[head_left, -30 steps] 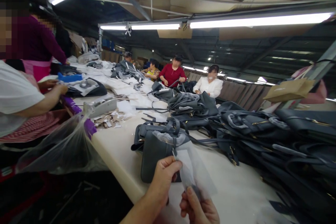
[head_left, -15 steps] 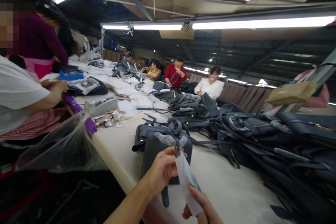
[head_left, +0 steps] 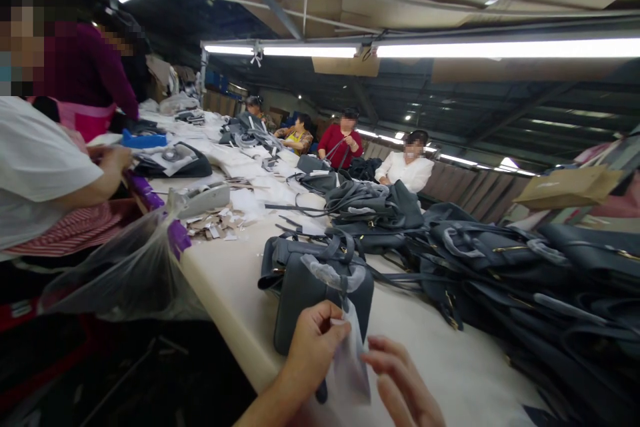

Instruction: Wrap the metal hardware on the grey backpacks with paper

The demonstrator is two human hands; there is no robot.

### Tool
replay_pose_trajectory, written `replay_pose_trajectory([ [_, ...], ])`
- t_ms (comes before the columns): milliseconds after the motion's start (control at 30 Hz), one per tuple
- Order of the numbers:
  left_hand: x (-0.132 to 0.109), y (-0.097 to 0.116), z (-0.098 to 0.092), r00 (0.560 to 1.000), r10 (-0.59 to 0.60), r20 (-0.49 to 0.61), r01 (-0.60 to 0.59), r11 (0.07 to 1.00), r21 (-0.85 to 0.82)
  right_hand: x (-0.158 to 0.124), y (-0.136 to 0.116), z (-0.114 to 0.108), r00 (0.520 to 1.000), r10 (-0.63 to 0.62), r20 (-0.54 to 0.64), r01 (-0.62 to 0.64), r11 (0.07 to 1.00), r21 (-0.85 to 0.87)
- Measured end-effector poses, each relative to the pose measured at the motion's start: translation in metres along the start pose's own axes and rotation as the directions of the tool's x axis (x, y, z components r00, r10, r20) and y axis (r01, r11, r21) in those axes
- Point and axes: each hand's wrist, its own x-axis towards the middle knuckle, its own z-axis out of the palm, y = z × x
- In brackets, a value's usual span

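A dark grey handbag (head_left: 297, 290) stands on the pale worktable, its handle (head_left: 325, 272) wrapped in clear plastic. From the handle's base hangs a narrow strap piece (head_left: 345, 290) with a thin white paper sheet (head_left: 353, 370) around its lower part. My left hand (head_left: 315, 337) pinches the upper edge of this sheet between thumb and fingers, in front of the bag. Just right of the sheet, my right hand (head_left: 400, 380) has its fingers apart; the fingertips are close to the paper's edge, and I cannot tell whether they touch it.
A large heap of dark bags (head_left: 500, 260) covers the table's right side. Paper scraps (head_left: 217, 221) lie at the left edge beside a hanging clear plastic bag (head_left: 135, 267). A person in a white shirt (head_left: 45, 173) works at left; several others sit across the table.
My right hand has let go of the paper's lower end and opened. My left hand has shifted from the strap onto the paper's upper edge. The view has moved slightly.
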Motion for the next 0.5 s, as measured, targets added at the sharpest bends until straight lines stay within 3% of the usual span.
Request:
replay_pose_trajectory([
  [67,-0.003,-0.001,0.001,0.998,0.057,-0.024,-0.056,0.998,0.031,0.025,-0.014,-0.003,0.993,0.12,0.004,-0.12,0.992,-0.043],
  [167,-0.006,-0.002,0.003,0.999,0.046,0.007,-0.046,0.998,-0.05,0.056,-0.033,0.007,0.966,0.228,0.121,-0.232,0.973,0.019],
  [267,-0.005,-0.004,0.002,0.992,-0.112,0.061,0.123,0.965,-0.23,0.073,-0.042,0.02,0.905,0.332,0.265,-0.381,0.91,0.161],
  [400,0.001,-0.005,0.0,0.929,-0.351,0.12,0.369,0.836,-0.407,0.081,-0.042,0.023,0.833,0.395,0.386,-0.504,0.83,0.238],
  [500,0.003,-0.004,0.001,0.909,-0.39,0.146,0.411,0.785,-0.464,0.085,-0.043,0.018,0.811,0.383,0.442,-0.522,0.816,0.249],
])
